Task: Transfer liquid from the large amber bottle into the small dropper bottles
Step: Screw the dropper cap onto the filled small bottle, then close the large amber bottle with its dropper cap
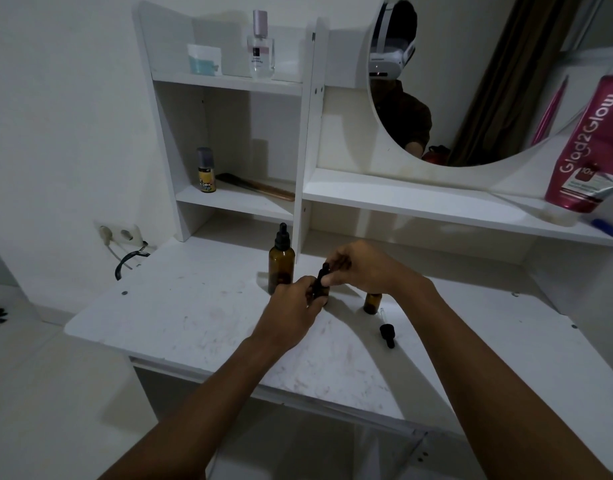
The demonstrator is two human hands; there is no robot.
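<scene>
Over the desk [180, 317], small dark-amber dropper bottle [322, 291], left hand [294, 306] round body, right hand [364, 268] pinched on black cap [323, 271].

the pink tube [589, 143] leaning by the mirror reads "glad2glow" in pale letters running up its side, with "10x" just below. labels on the perfume bottle [261, 53] and yellow bottle [206, 176] are too small to read.

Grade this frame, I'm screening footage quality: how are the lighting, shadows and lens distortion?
Head view: dim light, no glare. Head view: soft forearm shadows cross the tabletop. Head view: wide-angle bending tilts the pink tube at the right edge. Head view: the held small dropper bottle reads as a dark shape.
</scene>
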